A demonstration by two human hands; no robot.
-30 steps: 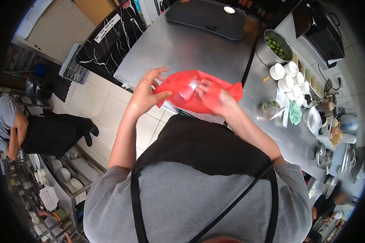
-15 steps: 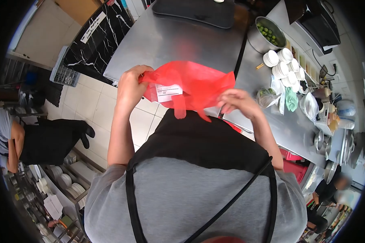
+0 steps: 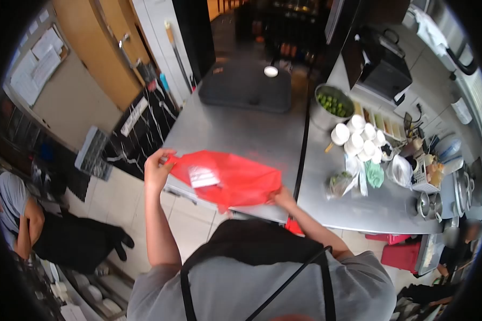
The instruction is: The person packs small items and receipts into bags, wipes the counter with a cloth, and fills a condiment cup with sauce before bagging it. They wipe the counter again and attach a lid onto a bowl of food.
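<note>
A red bag (image 3: 235, 179) with loose handle-like strips and a white printed label is stretched between my hands, over the near edge of the steel counter (image 3: 241, 131). My left hand (image 3: 158, 167) pinches its left corner. At the bag's lower right end, my right hand (image 3: 281, 197) is closed on the material, with the fingertips partly hidden by it. The bag looks flat, and its lower edge hangs near my black apron.
Ahead lies a black tray (image 3: 243, 93) with a small white dish (image 3: 271, 71). On the right counter are a metal pot of green produce (image 3: 333, 107), stacked white cups (image 3: 353, 144) and plastic bags (image 3: 399, 171). A person with folded arms (image 3: 32, 219) is at left.
My right hand was loose beside the bag and now grips its right end. The bag is stretched wider and held farther out over the counter edge. My view has tilted upward.
</note>
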